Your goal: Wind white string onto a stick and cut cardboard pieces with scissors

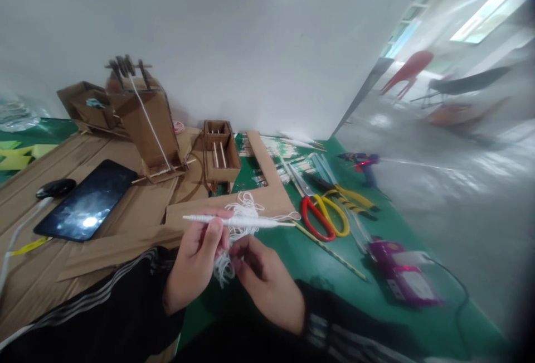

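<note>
My left hand (200, 257) is closed around a thin wooden stick wound with white string (251, 222), its thumb pressed on the winding. The stick lies nearly level, with bare wood showing at both ends. Just below it my right hand (267, 279) is closed, thumb and fingertips pinched together at a loose tangle of white string (225, 268). A strand between those fingertips is too fine to make out. More of the tangle bunches behind the stick, over an L-shaped cardboard piece (273, 198).
A cardboard crane-like model (146, 123) and a small cardboard box (223, 156) stand at the back. Left lies a black phone (87, 201). Right are red-and-yellow scissors (320, 221), pliers (355, 198), a glue gun (363, 165) and a purple packet (401, 274) near the table's edge.
</note>
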A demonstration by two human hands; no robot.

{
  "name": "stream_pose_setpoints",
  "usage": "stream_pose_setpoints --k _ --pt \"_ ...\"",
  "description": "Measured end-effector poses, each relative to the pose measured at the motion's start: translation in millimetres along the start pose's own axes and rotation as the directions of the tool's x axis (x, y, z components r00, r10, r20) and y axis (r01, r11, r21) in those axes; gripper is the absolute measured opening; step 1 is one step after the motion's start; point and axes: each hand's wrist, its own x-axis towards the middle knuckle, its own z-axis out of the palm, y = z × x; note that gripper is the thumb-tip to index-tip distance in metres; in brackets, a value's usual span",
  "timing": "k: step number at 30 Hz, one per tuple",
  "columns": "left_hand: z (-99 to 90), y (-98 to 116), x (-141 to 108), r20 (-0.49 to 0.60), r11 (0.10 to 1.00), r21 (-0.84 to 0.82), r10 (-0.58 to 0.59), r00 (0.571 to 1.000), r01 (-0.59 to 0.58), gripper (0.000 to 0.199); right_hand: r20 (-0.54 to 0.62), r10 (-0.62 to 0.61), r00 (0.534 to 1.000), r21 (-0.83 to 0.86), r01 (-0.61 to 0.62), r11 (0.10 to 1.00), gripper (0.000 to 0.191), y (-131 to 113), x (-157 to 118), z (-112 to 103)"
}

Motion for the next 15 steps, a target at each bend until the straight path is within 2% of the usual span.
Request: stream_pose_setpoints --k 5,10,15 --pt "0.3 -0.3 -0.8 0.012 0.999 0.0 0.032 0.999 -0.032 0.024 -0.005 -0.004 1.0 0.065 0.004 0.998 0.008 3.2 0.3 -1.0" --pt "2.0 -0.8 -2.6 0.015 1.0 0.018 0.024 1.0 -0.024 0.027 0.009 0.048 0.999 0.007 -0.048 0.999 0.003 -1.4 1.0 0.2" --pt "3.0 0.9 -3.4 0.019 0.999 0.028 0.032 0.999 -0.033 0.028 -0.006 0.027 1.0 -0.056 -0.027 0.998 0.005 -3.3 -0.8 1.3"
